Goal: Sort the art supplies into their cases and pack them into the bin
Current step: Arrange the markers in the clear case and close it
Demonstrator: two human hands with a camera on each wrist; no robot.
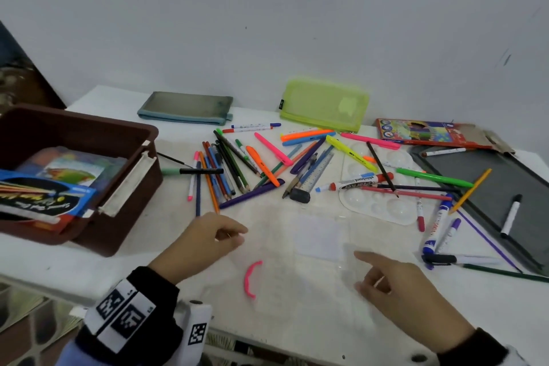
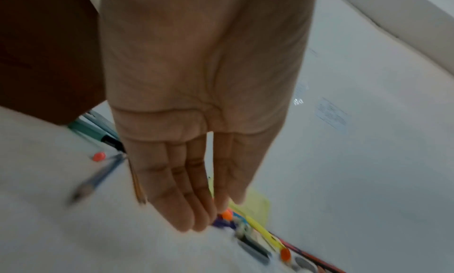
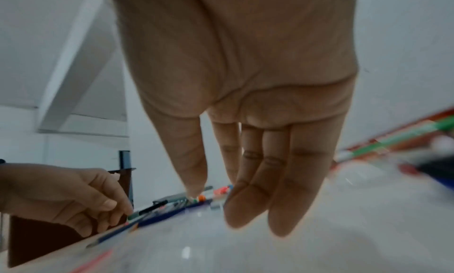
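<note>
From the head view, a brown bin (image 1: 89, 187) is seen at the left of the white table (image 1: 297, 321), with printed boxes already inside; their lettering cannot be read. Two mesh cases lie at the back: a grey-blue case (image 1: 185, 108) and a lime-green case (image 1: 324, 104). A red pencil box (image 1: 421, 133) is placed at the right, beside a dark slate board (image 1: 499, 187). "whiteboard" can be read on the red-capped marker (image 1: 361, 182) lying across the white palette (image 1: 383, 205). Loose pens and pencils (image 1: 237, 163) are scattered between bin and board, too many to count. A clear pouch with a pink handle (image 1: 252, 278) lies flat between the hands. The left hand (image 1: 205, 242) is loosely curled and empty; the right hand (image 1: 395, 282) is relaxed, its index finger extended.

From the left wrist, straight fingers (image 2: 172, 199) held together are shown above blurred pens.

From the right wrist, loosely extended fingers (image 3: 290, 189), holding nothing, are shown over the pouch.
</note>
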